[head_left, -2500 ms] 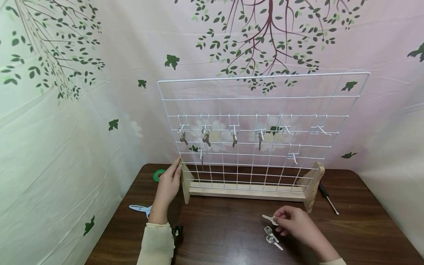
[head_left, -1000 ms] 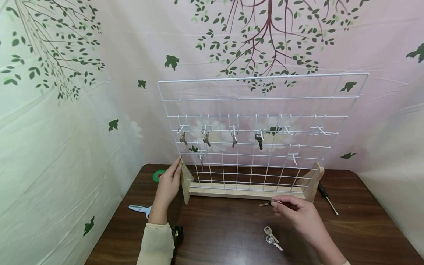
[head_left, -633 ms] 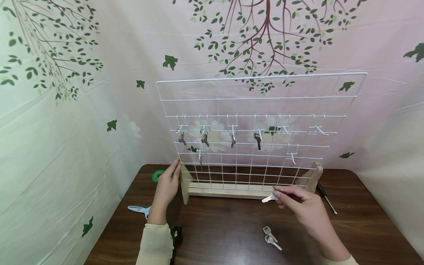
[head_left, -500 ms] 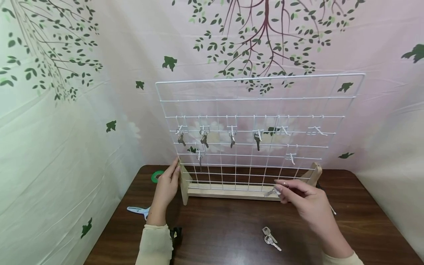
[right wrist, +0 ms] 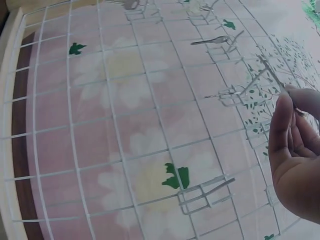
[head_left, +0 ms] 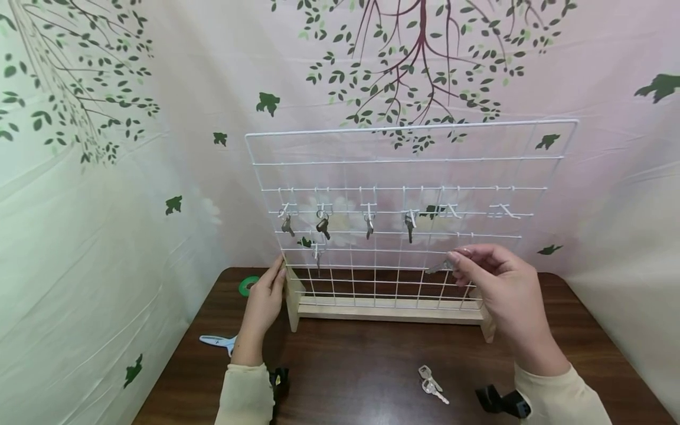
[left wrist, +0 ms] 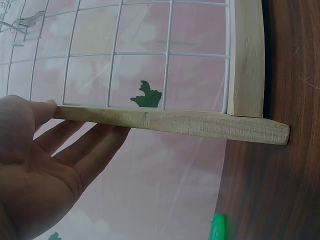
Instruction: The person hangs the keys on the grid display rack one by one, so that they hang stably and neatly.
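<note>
Right hand (head_left: pixel 502 283) raised in front of the grid (head_left: pixel 409 159), at the height of its lower hook row. Thumb and forefinger pinch a silver key (head_left: pixel 438 268) by its head end, blade pointing left; other fingers loosely curled behind. I judge the pinch sits at the head so the hole or ring stays free for a hook, though the head itself is hidden by my fingertips. In the right wrist view the fingers (right wrist: pixel 282 131) sit just beside a bare hook (right wrist: pixel 227 93); the key barely shows there.

Left hand (head_left: pixel 264 298) flat and relaxed, fingers straight, pressed along the outer side of the left wooden foot (left wrist: pixel 170 121) of the stand. It grips nothing; it seems to steady the stand so the grid does not tip or slide.

Grid state: four keys hang in the upper hook row (head_left: pixel 322 226), a fifth (head_left: pixel 317 255) hangs lower left. The two upper hooks at right (head_left: pixel 503 210) are bare.

On the table (head_left: pixel 361 366): two more keys (head_left: pixel 431 385) lying together, near me and below the right hand. Green tape roll (head_left: pixel 245 285) and scissors (head_left: pixel 215 340) left of the left hand.
</note>
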Motion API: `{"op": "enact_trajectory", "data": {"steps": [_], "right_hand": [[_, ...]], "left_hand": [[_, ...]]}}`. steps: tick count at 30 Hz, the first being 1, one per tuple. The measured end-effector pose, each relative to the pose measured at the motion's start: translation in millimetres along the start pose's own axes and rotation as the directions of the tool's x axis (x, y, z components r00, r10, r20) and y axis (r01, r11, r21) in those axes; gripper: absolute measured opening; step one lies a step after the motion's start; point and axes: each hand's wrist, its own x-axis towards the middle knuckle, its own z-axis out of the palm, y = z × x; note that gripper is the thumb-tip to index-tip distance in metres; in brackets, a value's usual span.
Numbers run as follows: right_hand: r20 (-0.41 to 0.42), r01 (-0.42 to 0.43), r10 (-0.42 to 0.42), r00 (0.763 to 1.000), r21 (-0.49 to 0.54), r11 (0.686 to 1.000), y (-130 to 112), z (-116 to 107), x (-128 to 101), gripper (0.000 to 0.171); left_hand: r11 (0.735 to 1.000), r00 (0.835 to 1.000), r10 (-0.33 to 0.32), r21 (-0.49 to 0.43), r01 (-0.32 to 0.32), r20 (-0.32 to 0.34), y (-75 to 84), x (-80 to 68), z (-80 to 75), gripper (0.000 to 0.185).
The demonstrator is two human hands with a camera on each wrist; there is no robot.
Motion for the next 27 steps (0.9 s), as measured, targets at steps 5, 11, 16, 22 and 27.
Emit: {"op": "enact_trajectory", "data": {"steps": [5, 11, 16, 22, 27], "right_hand": [[-0.014, -0.034, 0.033, 0.999, -0.06, 0.998, -5.3, -3.6, 7.8, 0.025], [-0.014, -0.079, 0.078, 0.997, -0.09, 0.993, -13.2, -4.9, 18.8, 0.038], [0.027, -0.067, 0.067, 0.997, 0.009, 0.998, -17.3, -3.4, 28.6, 0.034], [0.059, -0.042, 0.031, 0.998, 0.205, 0.978, -17.6, -2.4, 36.4, 0.023], [0.069, -0.038, 0.026, 0.997, 0.175, 0.984, -19.8, -1.9, 39.3, 0.025]], "left_hand": [[1.0, 1.0, -0.005, 0.007, 0.005, 0.003, 1.2, -0.7, -0.6, 0.051], [1.0, 1.0, 0.007, 0.014, -0.007, -0.008, 2.5, -1.9, -0.7, 0.051], [1.0, 1.0, 0.003, 0.01, -0.003, -0.005, 1.8, -2.1, -0.6, 0.051], [1.0, 1.0, 0.002, 0.003, -0.002, -0.005, 2.1, -2.3, -0.7, 0.051], [1.0, 1.0, 0.0, 0.004, 0.0, -0.004, 0.8, -1.4, -0.1, 0.051]]}}
